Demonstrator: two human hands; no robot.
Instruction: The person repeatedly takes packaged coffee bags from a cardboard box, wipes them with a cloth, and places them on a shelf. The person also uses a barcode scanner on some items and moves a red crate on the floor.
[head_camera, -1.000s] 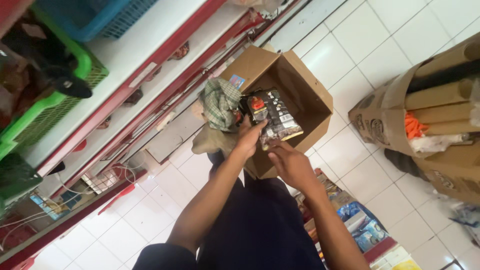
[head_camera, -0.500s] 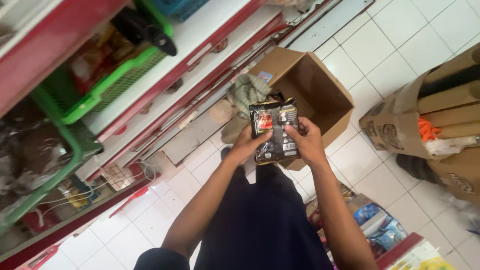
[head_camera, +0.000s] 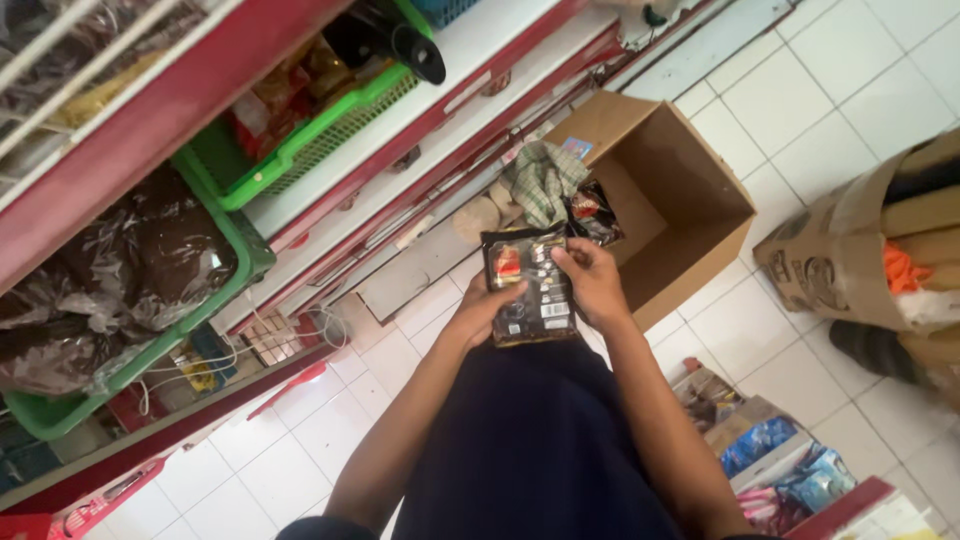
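Both my hands hold a stack of dark sachet packets (head_camera: 530, 290) with red and white print, in front of my body. My left hand (head_camera: 482, 312) grips the stack's left and lower edge. My right hand (head_camera: 591, 282) clasps its right side, thumb on top. Just beyond them stands an open brown cardboard box (head_camera: 680, 200) on the white tiled floor, with more dark packets (head_camera: 594, 212) inside at its left edge. A checked cloth (head_camera: 542, 182) lies over the box's left flap.
A red and white shelf unit (head_camera: 300, 190) runs along the left, carrying green baskets (head_camera: 300, 150) of bagged goods. Another cardboard box (head_camera: 870, 250) with rolls stands at right. Colourful packets (head_camera: 770, 450) lie low on the right.
My hands lifted the packet stack out of the box and toward my body. The view tilted left, showing more of the shelves and green baskets.
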